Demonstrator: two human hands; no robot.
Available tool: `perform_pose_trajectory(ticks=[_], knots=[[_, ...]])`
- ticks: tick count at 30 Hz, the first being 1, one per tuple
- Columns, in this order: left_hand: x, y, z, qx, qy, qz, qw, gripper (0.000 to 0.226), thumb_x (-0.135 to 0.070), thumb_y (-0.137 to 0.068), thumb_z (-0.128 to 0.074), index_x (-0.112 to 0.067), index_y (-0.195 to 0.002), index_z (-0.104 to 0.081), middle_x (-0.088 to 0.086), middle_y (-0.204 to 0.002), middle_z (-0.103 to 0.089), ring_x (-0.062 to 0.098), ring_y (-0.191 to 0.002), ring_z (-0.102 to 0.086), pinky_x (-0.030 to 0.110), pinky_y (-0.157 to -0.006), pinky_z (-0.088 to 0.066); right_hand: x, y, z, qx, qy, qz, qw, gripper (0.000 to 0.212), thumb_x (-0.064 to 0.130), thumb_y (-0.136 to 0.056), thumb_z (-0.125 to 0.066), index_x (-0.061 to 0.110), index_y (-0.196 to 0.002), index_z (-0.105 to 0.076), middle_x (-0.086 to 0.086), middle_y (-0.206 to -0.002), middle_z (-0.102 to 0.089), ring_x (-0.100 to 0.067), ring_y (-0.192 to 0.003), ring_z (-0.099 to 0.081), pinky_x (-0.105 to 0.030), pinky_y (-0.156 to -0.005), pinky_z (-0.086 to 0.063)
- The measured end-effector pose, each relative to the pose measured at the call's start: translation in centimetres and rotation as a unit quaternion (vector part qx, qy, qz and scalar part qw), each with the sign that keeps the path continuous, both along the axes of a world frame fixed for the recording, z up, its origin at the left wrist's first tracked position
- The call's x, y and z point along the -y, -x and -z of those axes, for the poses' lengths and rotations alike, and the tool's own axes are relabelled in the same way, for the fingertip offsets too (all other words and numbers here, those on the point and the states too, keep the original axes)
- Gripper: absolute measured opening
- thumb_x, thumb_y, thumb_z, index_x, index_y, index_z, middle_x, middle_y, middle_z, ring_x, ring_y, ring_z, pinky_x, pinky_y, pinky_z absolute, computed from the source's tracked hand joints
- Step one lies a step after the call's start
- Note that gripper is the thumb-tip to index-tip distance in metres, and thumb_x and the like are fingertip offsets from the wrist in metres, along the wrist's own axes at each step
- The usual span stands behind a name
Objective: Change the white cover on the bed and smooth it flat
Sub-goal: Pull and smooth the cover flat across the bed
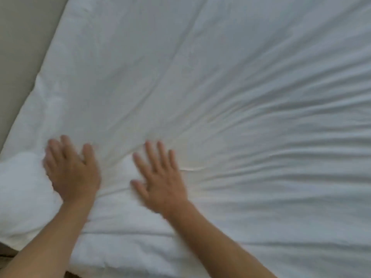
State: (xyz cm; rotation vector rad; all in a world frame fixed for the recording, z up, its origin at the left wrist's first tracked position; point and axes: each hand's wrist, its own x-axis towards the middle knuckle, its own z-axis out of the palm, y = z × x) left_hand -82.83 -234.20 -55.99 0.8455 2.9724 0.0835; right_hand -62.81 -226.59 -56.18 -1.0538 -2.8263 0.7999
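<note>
The white cover (220, 87) fills almost the whole view, spread over the bed. Long creases fan out to the right from a point near my hands. My left hand (70, 173) lies palm down on the cover near its left edge, fingers straight and close together. My right hand (160, 177) presses flat on the cover a little to the right, fingers straight and spread. Both hands are blurred by motion. A thicker, fluffier white layer (26, 187) shows along the near edge under my forearms.
A beige surface (22, 47), wall or floor, runs along the bed's left side at the upper left. A strip of brown (6, 255) shows at the bottom left corner, beyond the bed's near edge.
</note>
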Motion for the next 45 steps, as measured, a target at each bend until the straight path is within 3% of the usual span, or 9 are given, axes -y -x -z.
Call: perform_pose_trajectory(ticks=[7,13,17,21,27,32,35,38,45], knots=[[2.7,1.6,-1.2,-0.003,0.016,-0.107,0.994,0.061,-0.045,-0.097,-0.022,-0.007,-0.145,-0.029,0.024,-0.152,-0.027,0.048,-0.135,-0.027,0.062,-0.112,-0.019,2.7,3.0,-2.9,0.003,0.128,-0.271,0.954,0.056,0.052,-0.101,-0.029,0.027,-0.152,-0.026,-0.002,-0.161,-0.012,-0.02,-0.148,-0.001,-0.038,-0.119,0.005],[1.3,3.1,2.8,0.036,-0.02,-0.186,0.982,0.056,-0.048,-0.095,-0.021,-0.021,-0.143,-0.033,0.027,-0.141,-0.036,0.052,-0.128,-0.037,0.066,-0.102,-0.033,-3.3,-13.7,-2.6,-0.014,0.01,0.08,0.997,0.052,0.046,-0.094,-0.044,0.025,-0.142,-0.045,-0.009,-0.153,-0.036,-0.028,-0.144,-0.025,-0.043,-0.118,-0.013],[-8.7,-11.0,-2.6,-0.007,-0.162,0.075,0.984,0.057,-0.034,-0.099,-0.034,-0.004,-0.148,-0.029,0.029,-0.154,-0.02,0.039,-0.144,-0.02,0.048,-0.119,-0.009,-6.7,-30.4,-1.8,0.164,-0.023,0.297,0.94,0.056,0.045,-0.098,-0.028,0.018,-0.146,-0.036,-0.011,-0.155,-0.027,-0.033,-0.14,-0.029,-0.05,-0.112,-0.019],[-9.2,-25.6,-2.2,0.058,-0.072,0.43,0.898,0.056,-0.037,-0.097,-0.04,-0.01,-0.147,-0.037,0.025,-0.154,-0.025,0.04,-0.143,-0.025,0.053,-0.117,-0.015,-0.9,-36.0,-1.5,0.192,-0.002,0.185,0.964,0.057,0.043,-0.1,-0.021,0.011,-0.148,-0.028,-0.018,-0.155,-0.025,-0.032,-0.145,-0.018,-0.048,-0.115,-0.013],[2.3,-36.9,-2.3,0.164,0.136,0.464,0.86,0.066,-0.044,-0.1,-0.02,-0.005,-0.152,-0.013,0.027,-0.154,-0.023,0.041,-0.141,-0.028,0.06,-0.11,-0.024,5.8,-39.8,-3.7,0.204,0.07,-0.053,0.975,0.064,0.051,-0.085,-0.042,0.018,-0.14,-0.045,-0.014,-0.148,-0.037,-0.029,-0.14,-0.029,-0.046,-0.111,-0.017],[6.1,-42.6,-9.2,0.237,0.311,0.342,0.854,0.074,-0.031,-0.093,-0.033,-0.012,-0.155,0.004,0.026,-0.158,-0.005,0.041,-0.143,-0.018,0.058,-0.108,-0.023,4.4,-43.6,-12.6,0.256,0.176,-0.057,0.949,0.053,0.055,-0.084,-0.025,0.039,-0.097,-0.074,0.004,-0.114,-0.07,-0.012,-0.099,-0.069,-0.028,-0.079,-0.056],[5.0,-46.3,-15.7,0.222,0.436,0.388,0.781,0.059,-0.029,-0.103,-0.026,-0.016,-0.155,-0.002,0.019,-0.161,0.0,0.034,-0.148,-0.007,0.048,-0.117,-0.012,2.1,-47.0,-20.4,0.217,0.18,0.041,0.959,0.091,0.06,-0.089,0.016,0.021,-0.139,-0.049,-0.01,-0.152,-0.037,-0.025,-0.139,-0.037,-0.035,-0.109,-0.036],[2.4,-49.6,-21.2,0.208,0.398,0.424,0.787,0.056,-0.026,-0.102,-0.03,-0.014,-0.154,-0.014,0.016,-0.157,-0.021,0.031,-0.143,-0.023,0.043,-0.116,-0.019,0.6,-49.8,-26.2,0.224,0.235,0.107,0.94,0.084,0.064,-0.09,0.007,0.015,-0.152,-0.021,-0.011,-0.161,-0.009,-0.025,-0.148,-0.009,-0.038,-0.119,-0.012],[-3.3,-54.2,-30.2,0.26,0.299,0.453,0.799,0.043,-0.025,-0.097,-0.039,-0.012,-0.138,-0.042,0.012,-0.135,-0.051,0.031,-0.122,-0.048,0.039,-0.097,-0.042,-0.1,-53.2,-33.5,0.209,0.273,0.28,0.896,0.046,0.035,-0.102,-0.036,0.013,-0.141,-0.044,-0.011,-0.138,-0.053,-0.028,-0.125,-0.049,-0.035,-0.097,-0.04]])
